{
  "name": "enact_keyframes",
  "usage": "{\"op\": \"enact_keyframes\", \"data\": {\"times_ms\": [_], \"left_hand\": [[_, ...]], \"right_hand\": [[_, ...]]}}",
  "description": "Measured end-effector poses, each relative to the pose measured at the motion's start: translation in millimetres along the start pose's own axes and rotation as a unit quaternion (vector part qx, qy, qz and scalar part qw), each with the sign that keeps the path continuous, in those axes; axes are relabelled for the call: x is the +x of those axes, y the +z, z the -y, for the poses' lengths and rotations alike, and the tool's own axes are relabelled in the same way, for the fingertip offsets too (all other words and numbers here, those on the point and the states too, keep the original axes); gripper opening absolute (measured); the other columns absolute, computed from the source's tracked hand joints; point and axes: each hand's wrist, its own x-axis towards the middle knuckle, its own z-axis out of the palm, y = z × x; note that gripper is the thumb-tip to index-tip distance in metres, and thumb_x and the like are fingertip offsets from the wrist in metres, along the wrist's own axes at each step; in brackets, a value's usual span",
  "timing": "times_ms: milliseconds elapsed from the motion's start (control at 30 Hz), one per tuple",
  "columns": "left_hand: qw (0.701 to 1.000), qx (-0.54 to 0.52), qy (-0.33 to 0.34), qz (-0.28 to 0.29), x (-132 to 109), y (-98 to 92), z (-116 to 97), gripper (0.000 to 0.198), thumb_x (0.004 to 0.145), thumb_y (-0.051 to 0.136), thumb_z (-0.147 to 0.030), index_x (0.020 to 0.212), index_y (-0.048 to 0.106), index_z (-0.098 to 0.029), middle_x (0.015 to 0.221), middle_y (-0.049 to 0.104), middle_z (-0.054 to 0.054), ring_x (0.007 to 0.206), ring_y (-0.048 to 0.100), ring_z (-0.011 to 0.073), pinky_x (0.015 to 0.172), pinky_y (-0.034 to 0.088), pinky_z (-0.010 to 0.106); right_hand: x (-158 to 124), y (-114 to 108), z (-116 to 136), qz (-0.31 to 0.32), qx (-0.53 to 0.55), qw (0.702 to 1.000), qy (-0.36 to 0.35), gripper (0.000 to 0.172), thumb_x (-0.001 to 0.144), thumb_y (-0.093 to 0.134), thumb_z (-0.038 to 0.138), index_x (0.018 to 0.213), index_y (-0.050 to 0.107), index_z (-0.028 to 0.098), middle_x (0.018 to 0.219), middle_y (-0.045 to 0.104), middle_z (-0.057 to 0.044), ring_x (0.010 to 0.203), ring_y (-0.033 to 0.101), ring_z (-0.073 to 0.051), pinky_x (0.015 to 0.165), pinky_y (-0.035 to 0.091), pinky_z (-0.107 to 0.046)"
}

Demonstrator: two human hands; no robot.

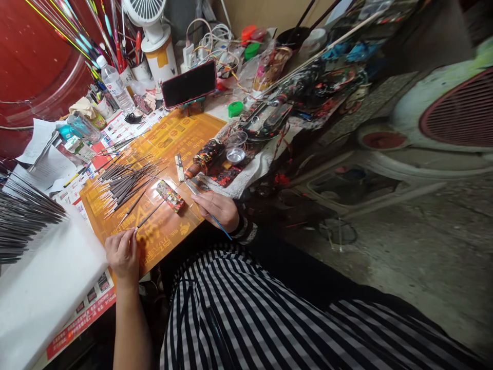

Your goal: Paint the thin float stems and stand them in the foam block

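Near the lower left of the orange mat (164,128), my left hand (123,252) pinches the end of a thin dark stick (150,213). The stick slants up to the right, passing over a small paint-spotted block (170,196). My right hand (219,209) is closed round a slim brush with a blue handle (221,226); its pale front part points up and left near the block. Many thin dark sticks (127,180) lie in a pile on the mat. A paint-crusted roller (208,155) with a brown handle lies beyond my right hand.
A phone (189,84) stands behind the mat. A water bottle (115,85) and a white fan (145,15) are at the back. White foam (50,293) with several dark sticks lies left. Small clear cups (235,155) and a stained cloth (246,177) are right.
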Motion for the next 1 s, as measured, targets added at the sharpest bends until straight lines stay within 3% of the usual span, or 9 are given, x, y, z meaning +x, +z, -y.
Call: {"op": "enact_keyframes", "data": {"times_ms": [167,400,1000], "left_hand": [[1.000,-0.003,-0.009,0.004,-2,1.4,1,0.013,0.095,0.062,-0.022,0.104,0.071,-0.021,0.091,0.073,0.006,0.081,0.061,0.0175,0.080,0.046,0.034],[1.000,-0.007,-0.028,0.011,-7,2.1,-2,0.014,0.094,0.064,-0.021,0.105,0.071,-0.021,0.091,0.073,0.005,0.083,0.059,0.0177,0.080,0.046,0.034],[0.999,-0.013,-0.035,0.017,-9,1.6,-3,0.014,0.095,0.063,-0.020,0.106,0.071,-0.022,0.091,0.073,0.005,0.084,0.059,0.0185,0.081,0.046,0.035]], "right_hand": [[-3,3,14,-0.050,0.025,0.998,-0.028,0.041,0.099,0.052,0.014,0.139,0.056,0.018,0.105,0.076,-0.011,0.098,0.074,-0.020,0.084,0.065,-0.034],[-5,19,45,-0.001,0.095,0.994,-0.059,0.049,0.097,0.055,0.012,0.146,0.049,0.016,0.111,0.075,-0.012,0.104,0.073,-0.021,0.086,0.065,-0.034],[-9,27,44,0.008,0.048,0.998,-0.045,0.055,0.096,0.056,0.009,0.149,0.046,0.017,0.110,0.075,-0.012,0.102,0.074,-0.022,0.089,0.064,-0.036]]}}
